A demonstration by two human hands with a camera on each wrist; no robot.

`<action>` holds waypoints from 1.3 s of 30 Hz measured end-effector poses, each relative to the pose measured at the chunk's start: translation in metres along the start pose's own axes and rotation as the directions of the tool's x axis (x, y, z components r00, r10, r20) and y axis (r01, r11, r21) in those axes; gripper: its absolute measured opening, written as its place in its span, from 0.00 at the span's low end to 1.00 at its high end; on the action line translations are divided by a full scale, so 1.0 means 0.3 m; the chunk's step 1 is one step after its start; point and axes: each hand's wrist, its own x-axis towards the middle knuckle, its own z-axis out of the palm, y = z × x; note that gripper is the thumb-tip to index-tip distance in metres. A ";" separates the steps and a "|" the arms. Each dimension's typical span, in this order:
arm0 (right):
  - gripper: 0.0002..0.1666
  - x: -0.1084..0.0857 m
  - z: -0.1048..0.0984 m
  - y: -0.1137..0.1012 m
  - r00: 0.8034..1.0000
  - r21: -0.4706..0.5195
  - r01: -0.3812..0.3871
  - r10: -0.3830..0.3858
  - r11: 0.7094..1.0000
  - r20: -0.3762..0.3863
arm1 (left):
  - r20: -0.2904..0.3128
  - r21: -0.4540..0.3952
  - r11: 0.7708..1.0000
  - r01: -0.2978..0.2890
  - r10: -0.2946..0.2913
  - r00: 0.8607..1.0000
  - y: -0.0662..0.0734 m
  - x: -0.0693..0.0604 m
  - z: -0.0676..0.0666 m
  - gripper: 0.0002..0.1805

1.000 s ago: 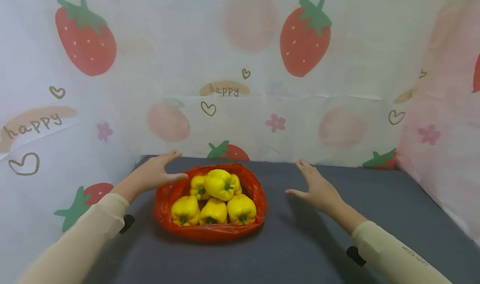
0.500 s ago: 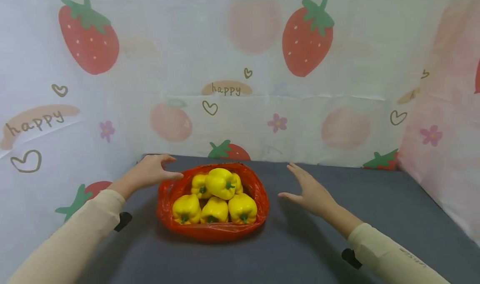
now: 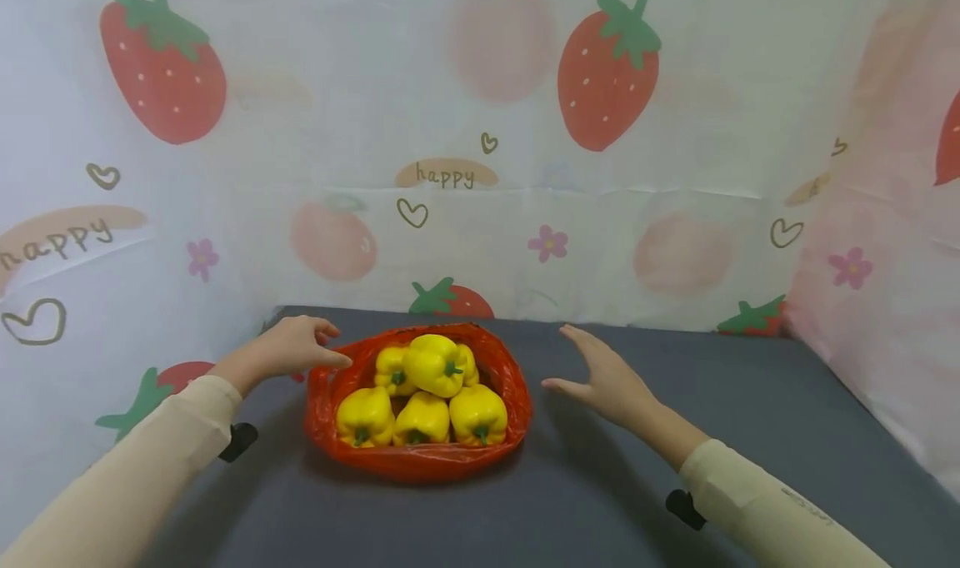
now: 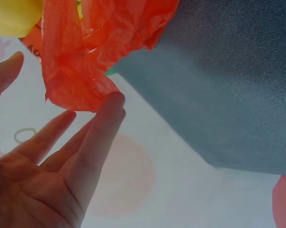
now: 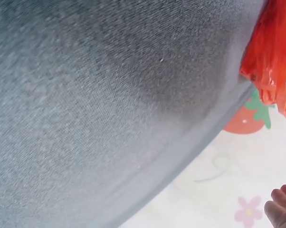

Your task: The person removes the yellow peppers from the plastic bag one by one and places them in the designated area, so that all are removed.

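A red plastic bag sits open in the lower middle of the head view, holding yellow peppers. At its left edge is the person's left hand, fingers loosely extended; whether they touch the bag is unclear. Right of the bag, apart from it, the right hand has fingers and thumb spread. The grey tabletop lies beneath; a strawberry-print cloth fills the upper frame.
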 end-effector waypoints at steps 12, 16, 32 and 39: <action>0.52 0.021 0.029 -0.059 0.999 0.034 -0.016 0.015 0.999 0.039 | 0.050 -0.017 0.997 0.075 -0.075 0.996 0.000 0.015 0.026 0.40; 0.53 0.030 0.038 -0.084 0.998 0.048 -0.003 0.000 0.999 0.055 | 0.054 -0.024 0.996 0.080 -0.079 0.995 0.001 0.021 0.035 0.37; 0.49 0.078 0.088 -0.175 0.996 0.095 0.004 -0.013 0.995 0.094 | -0.010 -0.033 0.996 0.078 -0.078 0.997 0.009 0.037 0.061 0.30; 0.49 0.100 0.118 -0.211 0.995 0.128 -0.002 -0.011 0.992 0.095 | -0.022 -0.031 0.996 0.086 -0.087 0.996 0.003 0.056 0.073 0.27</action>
